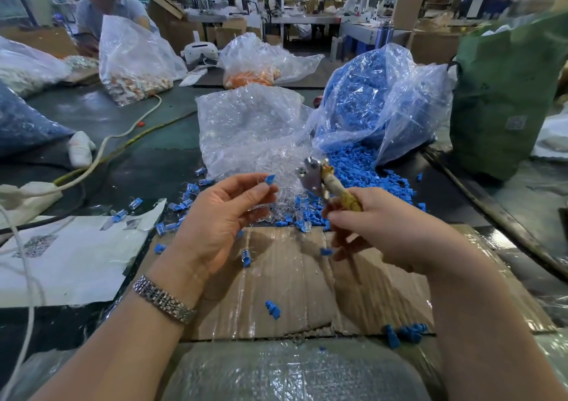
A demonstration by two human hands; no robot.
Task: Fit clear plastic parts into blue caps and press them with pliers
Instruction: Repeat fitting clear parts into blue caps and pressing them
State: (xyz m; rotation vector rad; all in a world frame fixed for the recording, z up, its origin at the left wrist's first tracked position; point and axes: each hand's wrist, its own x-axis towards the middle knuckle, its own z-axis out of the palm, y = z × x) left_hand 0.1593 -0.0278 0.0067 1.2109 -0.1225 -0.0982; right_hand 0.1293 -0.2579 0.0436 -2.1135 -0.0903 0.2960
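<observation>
My left hand (221,216) is raised palm-up over the cardboard and pinches a small blue cap (270,179) at its fingertips. My right hand (378,228) grips the tape-wrapped handles of the pliers (319,179), whose metal jaws point up and left, a short gap from the cap. A bag of clear plastic parts (252,130) lies open behind my hands, its parts spilling toward me. To its right a bag of blue caps (375,102) spills a pile (365,170) onto the table.
A flattened cardboard sheet (292,280) lies under my hands with loose blue pieces on it. White paper (67,259) and cables lie left. A green sack (507,93) stands right. Another person works at the far left behind more bags.
</observation>
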